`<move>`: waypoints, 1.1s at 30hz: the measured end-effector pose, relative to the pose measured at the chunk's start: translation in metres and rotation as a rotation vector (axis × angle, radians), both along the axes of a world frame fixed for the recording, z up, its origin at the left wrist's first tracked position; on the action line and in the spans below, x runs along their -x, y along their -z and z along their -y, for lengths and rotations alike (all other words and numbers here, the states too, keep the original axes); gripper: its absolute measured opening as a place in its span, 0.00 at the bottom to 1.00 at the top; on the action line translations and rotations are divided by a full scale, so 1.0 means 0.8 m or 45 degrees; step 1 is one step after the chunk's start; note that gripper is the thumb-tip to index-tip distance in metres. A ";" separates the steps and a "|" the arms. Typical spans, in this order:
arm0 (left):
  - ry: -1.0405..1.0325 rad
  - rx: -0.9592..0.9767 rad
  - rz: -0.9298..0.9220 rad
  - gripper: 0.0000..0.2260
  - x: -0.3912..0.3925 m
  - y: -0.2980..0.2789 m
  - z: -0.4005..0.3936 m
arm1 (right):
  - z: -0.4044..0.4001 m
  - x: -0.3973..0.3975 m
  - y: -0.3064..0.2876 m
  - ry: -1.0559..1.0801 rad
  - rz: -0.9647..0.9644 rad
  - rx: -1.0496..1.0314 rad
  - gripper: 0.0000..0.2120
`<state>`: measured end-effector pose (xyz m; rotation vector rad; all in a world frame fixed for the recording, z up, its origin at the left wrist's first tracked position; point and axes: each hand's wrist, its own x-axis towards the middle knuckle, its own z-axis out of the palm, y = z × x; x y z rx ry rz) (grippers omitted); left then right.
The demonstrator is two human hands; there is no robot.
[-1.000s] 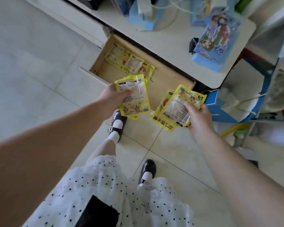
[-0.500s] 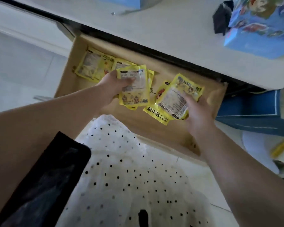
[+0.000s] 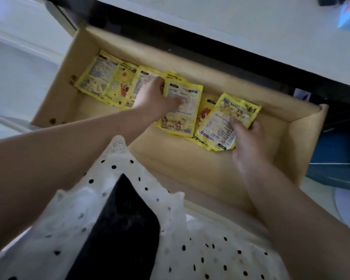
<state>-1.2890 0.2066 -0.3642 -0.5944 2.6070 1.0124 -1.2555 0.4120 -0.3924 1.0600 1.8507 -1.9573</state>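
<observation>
A: We start at the fingers point(image 3: 159, 81). On the left they curl over the top edge of a yellow packet point(image 3: 183, 118) with the thumb flat on its face, so we log the left hand point(image 3: 154, 98) as gripping it.

B: Agreed. The right hand point(image 3: 249, 142) has its thumb on top and the rest tucked under a small stack of packets point(image 3: 218, 128). We call that a pinch hold.

A: Where do we put them? Both sit low inside the open drawer point(image 3: 190, 170). The yellow packet overlaps the end of the row of packets point(image 3: 107, 81) along the back wall, and the stack is farther right. We cannot tell if either touches the drawer floor.

B: For progress, we judge that several are laid in already, overlapping. Two handfuls are not yet let go. What's left is to set them down, release, and probably close the drawer.

A: For looks, we see flat glossy yellow sachets with a white printed panel, a barcode and cartoon figures. They look thin and slippery, and we think they will slide.

B: There is a white tabletop point(image 3: 251, 37) above. Next.
</observation>
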 end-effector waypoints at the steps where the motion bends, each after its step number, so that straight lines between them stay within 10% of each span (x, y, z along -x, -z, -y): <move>1: 0.030 0.071 -0.031 0.31 0.000 0.002 -0.004 | 0.001 -0.001 -0.001 -0.009 -0.001 -0.054 0.07; 10: 0.184 0.345 -0.465 0.37 -0.022 0.017 -0.025 | -0.005 0.000 -0.023 -0.148 -0.012 -0.388 0.08; 17: 1.639 0.852 -0.538 0.34 -0.048 0.028 -0.019 | -0.019 -0.001 -0.014 -0.101 0.038 -0.463 0.17; 29: 1.418 0.909 -0.211 0.30 -0.049 0.030 -0.082 | -0.052 -0.013 -0.026 -0.092 0.071 -0.569 0.22; 33: 1.751 0.945 -0.397 0.32 -0.050 0.026 -0.087 | -0.051 -0.013 -0.032 -0.101 0.027 -0.670 0.20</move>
